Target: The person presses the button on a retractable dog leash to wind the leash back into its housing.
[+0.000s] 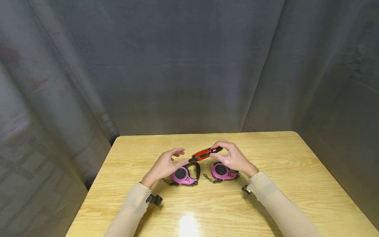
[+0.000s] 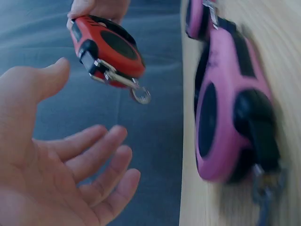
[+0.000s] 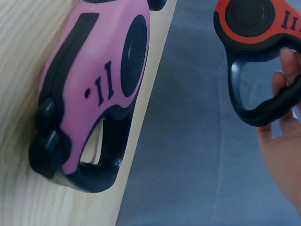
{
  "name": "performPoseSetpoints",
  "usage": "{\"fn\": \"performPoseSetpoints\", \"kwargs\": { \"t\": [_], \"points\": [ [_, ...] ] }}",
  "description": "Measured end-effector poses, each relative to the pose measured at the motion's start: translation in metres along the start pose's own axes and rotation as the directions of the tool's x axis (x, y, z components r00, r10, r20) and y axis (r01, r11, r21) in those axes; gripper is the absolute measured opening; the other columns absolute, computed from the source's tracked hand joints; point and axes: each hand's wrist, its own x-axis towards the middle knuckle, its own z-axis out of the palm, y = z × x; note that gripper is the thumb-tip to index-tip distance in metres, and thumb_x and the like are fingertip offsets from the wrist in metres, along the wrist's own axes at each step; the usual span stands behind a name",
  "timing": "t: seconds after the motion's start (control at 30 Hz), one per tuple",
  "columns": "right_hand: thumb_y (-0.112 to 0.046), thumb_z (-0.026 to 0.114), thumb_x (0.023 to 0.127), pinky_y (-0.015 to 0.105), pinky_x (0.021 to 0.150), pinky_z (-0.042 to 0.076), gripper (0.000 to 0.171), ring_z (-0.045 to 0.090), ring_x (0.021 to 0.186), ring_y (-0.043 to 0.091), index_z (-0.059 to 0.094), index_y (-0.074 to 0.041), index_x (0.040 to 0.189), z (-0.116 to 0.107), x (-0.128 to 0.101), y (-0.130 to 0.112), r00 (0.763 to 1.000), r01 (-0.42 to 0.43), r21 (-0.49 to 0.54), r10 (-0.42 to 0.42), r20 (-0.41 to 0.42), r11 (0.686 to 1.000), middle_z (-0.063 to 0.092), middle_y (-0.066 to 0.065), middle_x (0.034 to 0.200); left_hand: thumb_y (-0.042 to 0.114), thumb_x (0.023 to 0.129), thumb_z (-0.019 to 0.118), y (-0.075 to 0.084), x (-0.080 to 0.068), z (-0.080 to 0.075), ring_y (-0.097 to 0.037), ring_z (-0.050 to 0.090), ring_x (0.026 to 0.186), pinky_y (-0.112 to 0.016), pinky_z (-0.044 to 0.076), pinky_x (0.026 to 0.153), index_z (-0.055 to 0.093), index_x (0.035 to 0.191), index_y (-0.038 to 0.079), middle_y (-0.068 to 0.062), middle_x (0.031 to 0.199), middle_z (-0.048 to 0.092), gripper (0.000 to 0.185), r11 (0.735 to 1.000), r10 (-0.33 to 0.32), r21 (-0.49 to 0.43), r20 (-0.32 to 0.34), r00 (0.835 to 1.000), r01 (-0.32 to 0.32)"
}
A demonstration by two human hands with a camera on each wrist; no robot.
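My right hand (image 1: 234,158) grips the black handle of a red retractable dog leash (image 1: 202,154), holding it raised over the table. In the right wrist view, the fingers (image 3: 289,66) pass through the handle loop. A metal clip (image 2: 123,78) hangs from the red leash's other end. My left hand (image 1: 165,164) has its fingers spread and holds nothing, its thumb close to the clip end. Two pink retractable leashes lie on the table below: the left one (image 1: 184,176) beside my left hand, the right one (image 1: 224,171) beneath my right hand.
The light wooden table (image 1: 189,197) has a rounded far edge. Dark grey curtains (image 1: 183,72) hang behind it and along both sides. Small black wrist cameras (image 1: 154,199) sit at both sleeves. The right pink leash's clip (image 1: 208,178) points left.
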Motion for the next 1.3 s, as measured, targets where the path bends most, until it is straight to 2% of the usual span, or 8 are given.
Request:
{"fn": "performPoseSetpoints", "kwargs": {
  "t": [0.2, 0.37, 0.57, 0.77, 0.87, 1.0, 1.13, 1.3],
  "points": [
    [-0.012, 0.088, 0.087, 0.037, 0.091, 0.054, 0.019, 0.067, 0.099, 0.016, 0.078, -0.016, 0.102, 0.005, 0.003, 0.0, 0.991, 0.127, -0.048, -0.129, -0.039, 0.991, 0.076, -0.001, 0.103, 0.046, 0.102, 0.069, 0.005, 0.014, 0.002, -0.032, 0.062, 0.134, -0.051, 0.055, 0.105, 0.057, 0.153, 0.007, -0.012, 0.144, 0.069, 0.065, 0.994, -0.015, -0.104, 0.051, 0.999, 0.021],
    [-0.011, 0.088, 0.088, 0.039, 0.092, 0.054, 0.019, 0.066, 0.101, 0.015, 0.078, -0.017, 0.103, 0.008, 0.004, -0.001, 0.986, 0.153, -0.059, -0.156, -0.053, 0.986, 0.076, -0.002, 0.104, 0.053, 0.101, 0.068, 0.007, 0.022, 0.006, -0.031, 0.067, 0.127, -0.046, 0.058, 0.101, 0.056, 0.155, 0.008, -0.016, 0.147, 0.066, 0.071, 0.983, -0.015, -0.181, 0.128, 0.992, 0.038],
    [-0.01, 0.089, 0.086, 0.04, 0.093, 0.052, 0.021, 0.065, 0.102, 0.015, 0.077, -0.017, 0.102, 0.01, 0.005, -0.002, 0.981, 0.179, -0.066, -0.183, -0.059, 0.982, 0.076, -0.003, 0.102, 0.061, 0.098, 0.069, 0.007, 0.032, 0.011, -0.028, 0.071, 0.117, -0.039, 0.059, 0.091, 0.061, 0.15, 0.009, -0.015, 0.137, 0.072, 0.074, 0.983, -0.008, -0.182, 0.146, 0.989, 0.035],
    [-0.01, 0.089, 0.086, 0.043, 0.096, 0.052, 0.022, 0.066, 0.106, 0.018, 0.077, -0.017, 0.104, 0.011, 0.003, -0.003, 0.985, 0.15, -0.076, -0.155, -0.068, 0.986, 0.075, -0.001, 0.108, 0.057, 0.096, 0.074, 0.009, 0.035, 0.011, -0.024, 0.07, 0.112, -0.033, 0.054, 0.084, 0.067, 0.144, 0.009, -0.01, 0.123, 0.078, 0.068, 0.981, -0.031, -0.185, 0.138, 0.99, 0.056],
    [-0.015, 0.088, 0.088, 0.053, 0.106, 0.051, 0.03, 0.064, 0.123, 0.026, 0.077, -0.014, 0.115, 0.01, 0.002, -0.004, 0.993, 0.08, -0.082, -0.086, -0.077, 0.993, 0.072, 0.006, 0.128, 0.053, 0.095, 0.076, 0.01, 0.036, 0.011, -0.021, 0.071, 0.105, -0.031, 0.056, 0.078, 0.069, 0.142, 0.009, -0.01, 0.121, 0.078, 0.064, 0.981, -0.043, -0.186, 0.099, 0.994, 0.061],
    [-0.031, 0.087, 0.09, 0.066, 0.117, 0.041, 0.065, 0.051, 0.145, 0.039, 0.061, -0.009, 0.146, 0.008, 0.005, -0.008, 0.992, -0.11, -0.108, 0.102, -0.074, 0.988, 0.055, 0.016, 0.156, 0.047, 0.092, 0.081, 0.009, 0.041, 0.012, -0.018, 0.072, 0.096, -0.029, 0.056, 0.071, 0.072, 0.138, 0.01, -0.011, 0.117, 0.079, 0.06, 0.984, -0.061, -0.168, 0.024, 0.998, 0.065],
    [-0.039, 0.086, 0.09, 0.065, 0.118, 0.042, 0.089, 0.053, 0.144, 0.045, 0.043, -0.004, 0.16, 0.005, 0.012, -0.011, 0.952, -0.306, -0.07, 0.305, -0.034, 0.949, 0.05, 0.022, 0.161, 0.047, 0.088, 0.086, 0.005, 0.048, 0.011, -0.023, 0.074, 0.102, -0.031, 0.056, 0.076, 0.073, 0.136, 0.012, -0.008, 0.118, 0.079, 0.061, 0.991, -0.068, -0.118, -0.055, 0.996, 0.061],
    [-0.031, 0.088, 0.089, 0.059, 0.122, 0.039, 0.094, 0.049, 0.148, 0.046, 0.038, 0.002, 0.162, 0.009, 0.025, -0.002, 0.904, -0.428, 0.072, 0.426, 0.049, 0.901, 0.043, 0.025, 0.166, 0.052, 0.083, 0.089, -0.002, 0.06, 0.007, -0.027, 0.074, 0.11, -0.035, 0.056, 0.081, 0.073, 0.136, 0.014, -0.005, 0.12, 0.079, 0.067, 0.997, -0.068, -0.041, -0.083, 0.994, 0.065]
  ]
}}
